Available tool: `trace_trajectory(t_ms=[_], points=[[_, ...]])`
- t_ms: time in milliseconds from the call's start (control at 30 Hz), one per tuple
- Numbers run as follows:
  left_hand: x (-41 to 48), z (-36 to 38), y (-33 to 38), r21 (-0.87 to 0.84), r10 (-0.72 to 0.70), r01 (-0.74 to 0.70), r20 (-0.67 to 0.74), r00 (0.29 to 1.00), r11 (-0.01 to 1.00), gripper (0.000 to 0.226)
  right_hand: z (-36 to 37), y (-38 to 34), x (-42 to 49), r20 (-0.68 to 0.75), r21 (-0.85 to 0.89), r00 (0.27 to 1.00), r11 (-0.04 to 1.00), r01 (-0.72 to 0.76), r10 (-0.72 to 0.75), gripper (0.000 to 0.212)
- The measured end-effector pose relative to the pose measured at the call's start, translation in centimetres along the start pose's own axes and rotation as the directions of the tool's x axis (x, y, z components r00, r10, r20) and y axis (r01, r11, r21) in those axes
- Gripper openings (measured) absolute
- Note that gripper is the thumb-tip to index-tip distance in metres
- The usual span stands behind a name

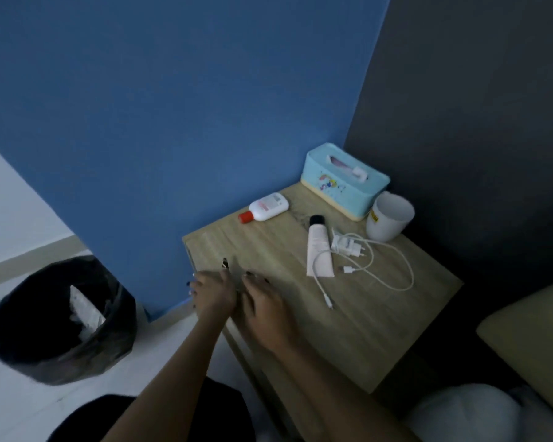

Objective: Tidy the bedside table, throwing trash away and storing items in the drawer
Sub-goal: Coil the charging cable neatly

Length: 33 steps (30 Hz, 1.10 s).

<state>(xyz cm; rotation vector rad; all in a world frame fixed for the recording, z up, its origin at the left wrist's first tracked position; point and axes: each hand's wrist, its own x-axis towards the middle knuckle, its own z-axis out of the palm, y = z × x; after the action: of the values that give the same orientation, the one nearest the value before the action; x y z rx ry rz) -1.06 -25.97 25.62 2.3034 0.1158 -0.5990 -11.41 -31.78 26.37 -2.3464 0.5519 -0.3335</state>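
Note:
My left hand (209, 295) is at the left front corner of the wooden bedside table (380, 330), its fingers spread over the edge with nothing visible in them. My right hand (265, 309) lies flat on the tabletop right beside it, fingers apart; both hands are blurred. A small dark shape (224, 263) sits at the fingertips, and I cannot tell what it is. Further back lie a white bottle with a red cap (265, 207), a white tube with a black cap (318, 250) and a white charger with its cable (364, 260).
A teal tissue box (342, 183) and a white cup (388, 220) stand at the table's back right corner. A black bin (61, 320) with white paper in it stands on the floor to the left. A bed edge (524, 330) lies to the right.

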Motion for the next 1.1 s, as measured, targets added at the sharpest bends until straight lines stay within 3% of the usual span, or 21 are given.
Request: trace_trajectory(t_ms=[33, 100, 200, 367, 467, 533, 700, 933, 1100], points=[[-0.8, -0.1, 0.5, 0.033, 0.07, -0.068, -0.044, 0.997, 0.997, 0.078, -1.7, 0.3, 0.4, -0.063, 0.033, 0.997, 0.998, -0.045, 0.047, 0.038], [-2.2, -0.4, 1.6, 0.146, 0.272, -0.255, -0.112, 0.956, 0.956, 0.073, -5.7, 2.2, 1.3, -0.243, -0.069, 0.965, 0.99, -0.122, 0.102, 0.028], [-3.5, 0.0, 3.5, 0.305, 0.514, -0.47, -0.08, 0.854, 0.828, 0.065, -11.1, 6.7, 2.4, -0.369, -0.178, 0.907, 0.942, -0.285, 0.204, 0.031], [-5.9, 3.7, 6.7, 0.419, 0.705, -0.709, 0.198, 0.681, 0.568, 0.066, -14.1, 11.2, 1.2, -0.257, -0.392, 0.945, 0.873, -0.291, 0.201, 0.04], [-7.6, 6.3, 7.5, 0.417, 0.722, -0.799, 0.371, 0.584, 0.432, 0.067, -14.0, 12.7, 0.8, -0.228, -0.399, 0.943, 0.86, -0.319, 0.244, 0.042], [-8.6, 7.8, 7.5, 0.387, 0.706, -0.813, 0.414, 0.574, 0.434, 0.067, -13.9, 13.4, 0.7, -0.199, -0.403, 0.932, 0.842, -0.359, 0.302, 0.043], [-9.8, 8.9, 6.8, 0.372, 0.694, -0.809, 0.42, 0.584, 0.455, 0.066, -14.8, 14.2, 1.1, -0.152, -0.518, 0.961, 0.809, -0.278, 0.232, 0.025], [-10.4, 6.8, 8.0, 0.389, 0.711, -0.806, 0.394, 0.583, 0.445, 0.066, -16.4, 13.8, 1.6, -0.035, -0.656, 0.98, 0.736, -0.171, 0.197, 0.029], [-11.3, 4.7, 9.2, 0.374, 0.743, -0.822, 0.371, 0.557, 0.43, 0.063, -18.2, 9.4, 1.9, -0.046, -0.629, 0.996, 0.772, -0.092, 0.081, 0.013]])
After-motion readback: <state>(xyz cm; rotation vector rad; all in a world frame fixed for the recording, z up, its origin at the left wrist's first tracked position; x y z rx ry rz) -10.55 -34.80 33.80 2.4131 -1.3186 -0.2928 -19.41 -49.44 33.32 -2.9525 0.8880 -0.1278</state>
